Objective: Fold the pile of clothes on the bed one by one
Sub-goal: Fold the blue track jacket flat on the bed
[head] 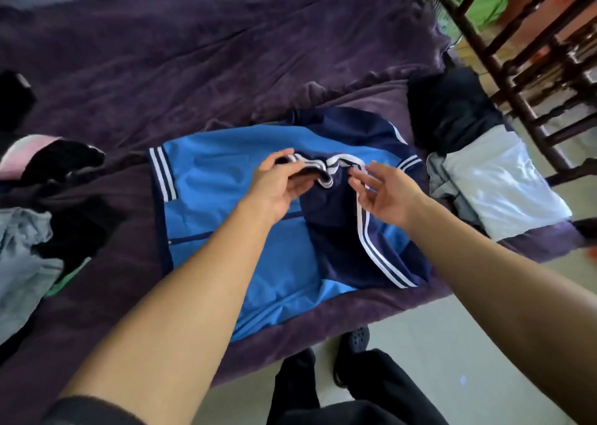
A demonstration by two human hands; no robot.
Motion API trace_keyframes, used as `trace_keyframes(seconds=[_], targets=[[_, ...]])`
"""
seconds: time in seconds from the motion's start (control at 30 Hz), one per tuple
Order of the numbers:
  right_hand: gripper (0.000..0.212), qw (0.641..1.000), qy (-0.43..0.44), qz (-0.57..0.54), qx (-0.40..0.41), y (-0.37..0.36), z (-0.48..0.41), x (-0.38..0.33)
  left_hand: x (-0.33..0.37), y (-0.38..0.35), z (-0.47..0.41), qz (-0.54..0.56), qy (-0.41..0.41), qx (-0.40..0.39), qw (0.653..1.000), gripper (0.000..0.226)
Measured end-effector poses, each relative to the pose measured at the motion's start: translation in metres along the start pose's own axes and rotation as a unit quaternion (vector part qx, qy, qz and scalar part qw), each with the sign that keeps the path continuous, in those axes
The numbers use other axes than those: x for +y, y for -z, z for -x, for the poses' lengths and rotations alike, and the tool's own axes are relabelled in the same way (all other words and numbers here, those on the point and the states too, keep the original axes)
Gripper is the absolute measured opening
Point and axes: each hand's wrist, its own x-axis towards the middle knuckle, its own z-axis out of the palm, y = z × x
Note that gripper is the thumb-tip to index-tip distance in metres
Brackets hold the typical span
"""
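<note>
A light-blue and navy track jacket (226, 204) with white stripes lies spread on the purple bedspread (193, 52). Its navy sleeve (339, 237) is folded across the body. My left hand (277, 182) pinches the striped cuff of that sleeve over the middle of the jacket. My right hand (384, 195) hovers just to the right of the cuff, fingers straight and spread, holding nothing. A loose pile of unfolded clothes (35, 230), grey, black, green and pink, sits at the left.
Folded clothes, a black piece (452, 114) on a white one (504, 182), lie at the bed's right edge. A dark wooden frame (517, 69) stands beyond them. The pale floor (452, 344) and my dark trouser legs and shoes show below the bed's front edge.
</note>
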Motion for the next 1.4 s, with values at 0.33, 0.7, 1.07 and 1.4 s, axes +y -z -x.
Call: trace_keyframes(seconds=[0.33,0.7,1.07,1.4], targets=[[0.029,0.793,0.02,0.594,0.131,0.1,-0.077,0.034,-0.055,0.018,-0.063,-0.352,0.09,0.085,0.928,0.016],[0.034,0.703,-0.125,0.698,0.059,0.225,-0.067,0.078,-0.262,0.078,0.008,-0.579,0.286,-0.008,0.763,0.027],[0.044,0.789,0.053,0.61,0.049,0.122,-0.154,-0.015,-0.119,-0.013,-0.138,-0.563,0.037,0.119,0.817,0.043],[0.033,0.757,0.135,0.639,0.025,0.12,-0.201,-0.022,-0.07,-0.078,-0.241,-0.652,-0.112,0.161,0.733,0.02]])
